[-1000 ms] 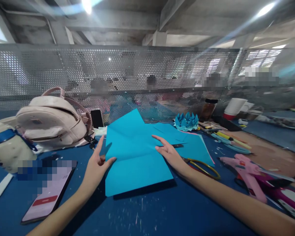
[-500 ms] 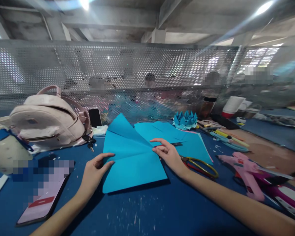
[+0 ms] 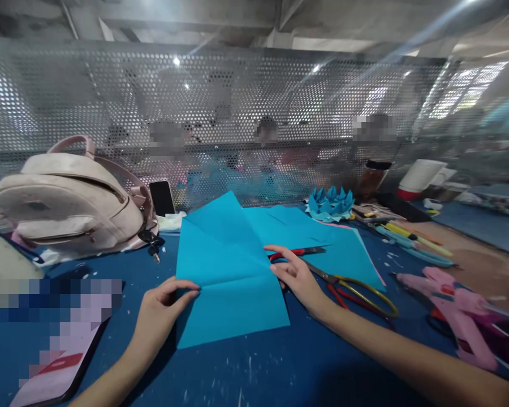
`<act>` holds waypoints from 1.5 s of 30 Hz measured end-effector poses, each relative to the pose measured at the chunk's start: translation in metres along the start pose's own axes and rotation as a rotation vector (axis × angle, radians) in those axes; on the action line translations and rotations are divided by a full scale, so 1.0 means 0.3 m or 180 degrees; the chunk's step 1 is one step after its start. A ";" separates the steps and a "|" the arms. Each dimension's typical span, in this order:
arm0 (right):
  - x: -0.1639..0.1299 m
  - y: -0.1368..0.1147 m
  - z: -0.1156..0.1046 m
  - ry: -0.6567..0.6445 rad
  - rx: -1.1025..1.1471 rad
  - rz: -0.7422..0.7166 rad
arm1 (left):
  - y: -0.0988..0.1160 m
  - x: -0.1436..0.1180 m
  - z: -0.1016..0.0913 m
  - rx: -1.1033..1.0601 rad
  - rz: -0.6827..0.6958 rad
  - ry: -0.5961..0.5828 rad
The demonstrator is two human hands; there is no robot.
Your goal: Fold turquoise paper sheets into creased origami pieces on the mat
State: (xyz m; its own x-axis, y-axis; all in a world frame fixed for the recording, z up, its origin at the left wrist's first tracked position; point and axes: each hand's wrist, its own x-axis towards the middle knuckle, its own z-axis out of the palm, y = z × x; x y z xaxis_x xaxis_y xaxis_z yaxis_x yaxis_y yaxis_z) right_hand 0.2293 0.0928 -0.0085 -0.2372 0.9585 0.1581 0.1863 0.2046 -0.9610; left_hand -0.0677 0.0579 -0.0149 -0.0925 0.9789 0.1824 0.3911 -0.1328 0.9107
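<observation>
A creased sheet of blue paper (image 3: 227, 282) lies on the dark blue table (image 3: 254, 367), its far half lifted in a fold. My left hand (image 3: 161, 308) pinches its left edge at the crease. My right hand (image 3: 294, 277) presses on its right edge with fingers spread. Just beyond my right hand lie scissors (image 3: 348, 285) with red and yellow handles, partly on a second stack of blue sheets (image 3: 322, 243).
A pink backpack (image 3: 63, 200) stands at the far left with a black phone (image 3: 162, 198) beside it. Another phone (image 3: 55, 362) lies near left. A blue paper lotus (image 3: 331, 202), pens (image 3: 411, 240), a pink glue gun (image 3: 453, 308) and a perforated metal screen (image 3: 237, 124) surround the sheets.
The raised far flap of the sheet has come down lower over the near half. My left hand closed onto the left edge; the view shifted so the scissors show more.
</observation>
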 end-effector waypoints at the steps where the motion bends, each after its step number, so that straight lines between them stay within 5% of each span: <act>1: 0.001 0.000 0.000 -0.0031 0.0013 0.0019 | -0.001 0.001 0.000 0.0006 -0.0049 0.0010; 9: 0.008 0.019 0.007 -0.0150 -0.0166 0.0008 | -0.005 -0.009 -0.009 0.0151 0.0048 0.0122; 18: -0.035 -0.012 0.016 -0.0096 -0.0677 -0.0499 | 0.008 -0.028 -0.010 0.0251 0.0270 0.0200; 25: -0.005 0.020 0.006 -0.0209 -0.0385 -0.0264 | 0.003 -0.036 -0.021 0.0353 0.0259 0.0228; 33: 0.007 0.015 -0.005 0.0176 -0.0416 -0.0129 | -0.013 -0.034 -0.016 0.0357 0.0332 0.0096; 45: 0.002 0.012 -0.002 0.0257 -0.0678 -0.0504 | 0.006 -0.020 -0.022 0.0132 0.0487 0.0392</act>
State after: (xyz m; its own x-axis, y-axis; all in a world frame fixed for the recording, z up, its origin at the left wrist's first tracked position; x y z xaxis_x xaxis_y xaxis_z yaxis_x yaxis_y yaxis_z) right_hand 0.2304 0.0943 -0.0117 -0.2041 0.9222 0.3285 0.3514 0.3822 -0.8547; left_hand -0.0726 0.0507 -0.0118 -0.1395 0.9209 0.3640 0.4462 -0.2697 0.8533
